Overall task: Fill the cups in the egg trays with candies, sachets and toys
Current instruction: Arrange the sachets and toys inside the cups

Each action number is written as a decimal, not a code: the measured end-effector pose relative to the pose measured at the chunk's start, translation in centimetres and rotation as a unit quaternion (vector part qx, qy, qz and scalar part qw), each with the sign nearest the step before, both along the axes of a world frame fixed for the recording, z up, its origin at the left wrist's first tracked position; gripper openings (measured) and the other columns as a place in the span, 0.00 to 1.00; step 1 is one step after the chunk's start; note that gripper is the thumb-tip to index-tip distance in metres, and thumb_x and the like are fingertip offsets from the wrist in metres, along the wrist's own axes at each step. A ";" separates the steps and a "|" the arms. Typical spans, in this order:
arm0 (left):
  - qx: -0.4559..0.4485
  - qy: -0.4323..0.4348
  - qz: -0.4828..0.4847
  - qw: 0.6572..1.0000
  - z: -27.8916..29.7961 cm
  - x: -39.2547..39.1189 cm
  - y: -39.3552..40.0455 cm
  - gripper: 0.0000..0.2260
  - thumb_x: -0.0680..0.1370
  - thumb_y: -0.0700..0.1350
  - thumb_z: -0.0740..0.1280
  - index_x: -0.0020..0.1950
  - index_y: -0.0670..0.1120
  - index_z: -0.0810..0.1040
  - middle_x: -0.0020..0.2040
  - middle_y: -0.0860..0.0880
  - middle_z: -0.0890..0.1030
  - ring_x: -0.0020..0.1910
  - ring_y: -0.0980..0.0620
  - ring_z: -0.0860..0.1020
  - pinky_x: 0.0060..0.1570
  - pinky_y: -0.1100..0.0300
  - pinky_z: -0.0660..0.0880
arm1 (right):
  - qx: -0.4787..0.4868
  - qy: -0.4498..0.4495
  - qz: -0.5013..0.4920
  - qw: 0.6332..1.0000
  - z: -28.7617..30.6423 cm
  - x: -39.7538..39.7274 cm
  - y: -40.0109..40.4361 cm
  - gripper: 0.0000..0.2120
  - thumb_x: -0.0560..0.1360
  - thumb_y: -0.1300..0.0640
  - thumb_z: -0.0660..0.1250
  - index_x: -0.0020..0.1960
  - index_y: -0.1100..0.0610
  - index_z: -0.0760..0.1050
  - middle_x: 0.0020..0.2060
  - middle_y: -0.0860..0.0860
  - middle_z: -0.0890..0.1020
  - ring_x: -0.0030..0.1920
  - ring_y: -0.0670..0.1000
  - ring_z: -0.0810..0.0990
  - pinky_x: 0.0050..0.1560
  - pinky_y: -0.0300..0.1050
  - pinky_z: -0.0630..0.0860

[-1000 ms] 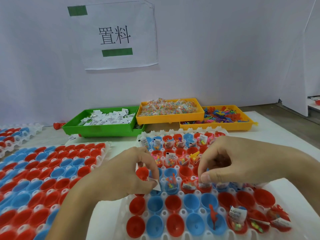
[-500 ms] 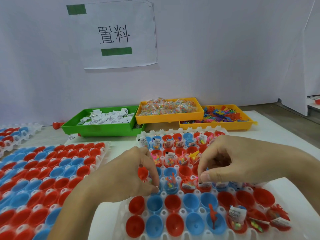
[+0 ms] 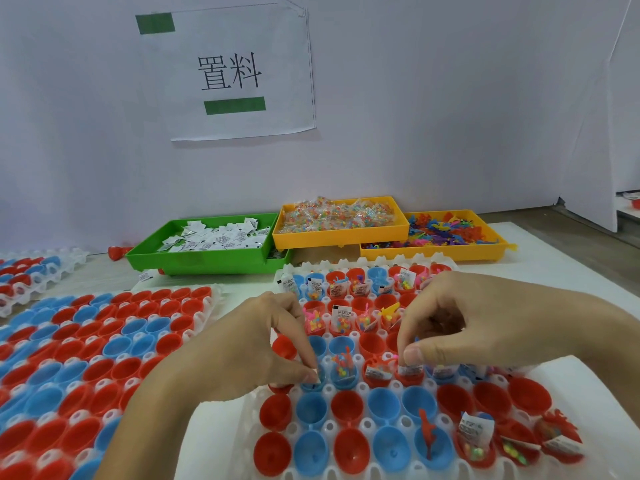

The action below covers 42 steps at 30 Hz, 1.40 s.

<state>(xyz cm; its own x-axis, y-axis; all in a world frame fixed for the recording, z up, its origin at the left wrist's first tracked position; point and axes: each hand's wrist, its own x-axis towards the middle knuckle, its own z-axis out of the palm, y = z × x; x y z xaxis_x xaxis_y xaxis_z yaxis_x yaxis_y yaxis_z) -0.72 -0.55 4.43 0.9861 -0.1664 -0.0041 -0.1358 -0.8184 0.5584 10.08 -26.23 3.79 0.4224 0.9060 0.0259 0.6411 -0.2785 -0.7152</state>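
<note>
Two bare hands worked over a white egg tray [image 3: 242,415] of red and blue cups on a white worktop [image 3: 568,271]. The left hand [image 3: 242,348] had its fingers curled, thumb and forefinger pinching a small white sachet [image 3: 314,371] at the rim of a blue cup [image 3: 313,381] in the tray's middle row. The right hand [image 3: 485,327] was also curled, its thumb and fingers pinching another white sachet [image 3: 410,369] over a red cup [image 3: 410,377] in the same row.

Three supply bins stood at the back: one green bin [image 3: 194,263] of white printed sachets, one orange bin [image 3: 339,237] of candy packets, and one yellow bin [image 3: 433,252] of small colourful plastic toys. The far rows of the near tray already held candies, sachets and toys; most of the nearest cups were bare. A second egg tray [image 3: 207,299] of unfilled red and blue cups lay to the left, and part of a third [image 3: 69,258] showed at the far left edge.

A white paper sign [image 3: 239,71] on the wall read "置料", with two green tape strips. The print on the sachets was too small to read.
</note>
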 end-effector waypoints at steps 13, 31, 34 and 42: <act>-0.019 0.013 0.009 1.000 0.2 0.0 -0.1 0.12 0.59 0.63 0.74 0.40 0.64 0.85 0.44 0.64 0.74 0.46 0.64 0.72 0.40 0.70 0.69 | -0.027 -0.030 0.010 0.999 1.9 -1.0 -0.1 0.06 0.77 0.41 0.68 0.47 0.40 0.83 0.40 0.41 0.84 0.41 0.45 0.82 0.42 0.39 0.80; 0.019 -0.007 0.013 1.000 -0.4 0.3 0.2 0.06 0.66 0.54 0.79 0.40 0.62 0.85 0.44 0.64 0.75 0.46 0.63 0.71 0.41 0.69 0.69 | -0.064 -0.021 -0.015 0.998 3.0 -1.9 -0.2 0.05 0.77 0.47 0.69 0.45 0.43 0.83 0.36 0.40 0.81 0.36 0.40 0.77 0.38 0.31 0.72; 0.017 -0.005 0.017 1.000 -0.4 0.3 0.3 0.08 0.65 0.55 0.79 0.41 0.62 0.84 0.46 0.67 0.76 0.45 0.66 0.72 0.39 0.69 0.69 | -0.060 -0.015 -0.011 0.998 3.2 -2.0 -0.2 0.05 0.77 0.48 0.69 0.44 0.42 0.82 0.35 0.38 0.81 0.36 0.38 0.78 0.38 0.29 0.72; 0.012 -0.011 0.013 1.000 -0.2 0.3 0.7 0.16 0.59 0.62 0.77 0.43 0.63 0.79 0.46 0.64 0.77 0.45 0.63 0.72 0.40 0.65 0.69 | -0.053 -0.012 -0.003 0.999 3.1 -1.7 -0.4 0.05 0.77 0.47 0.69 0.43 0.42 0.82 0.33 0.39 0.80 0.34 0.40 0.77 0.36 0.29 0.71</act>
<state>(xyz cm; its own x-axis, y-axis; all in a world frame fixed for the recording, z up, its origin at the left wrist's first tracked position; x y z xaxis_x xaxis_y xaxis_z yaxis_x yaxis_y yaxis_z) -0.39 0.19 4.19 0.9900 -0.1404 0.0147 -0.1264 -0.8352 0.5353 8.39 -26.62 6.91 0.4280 0.9018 -0.0597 0.6554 -0.3552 -0.6666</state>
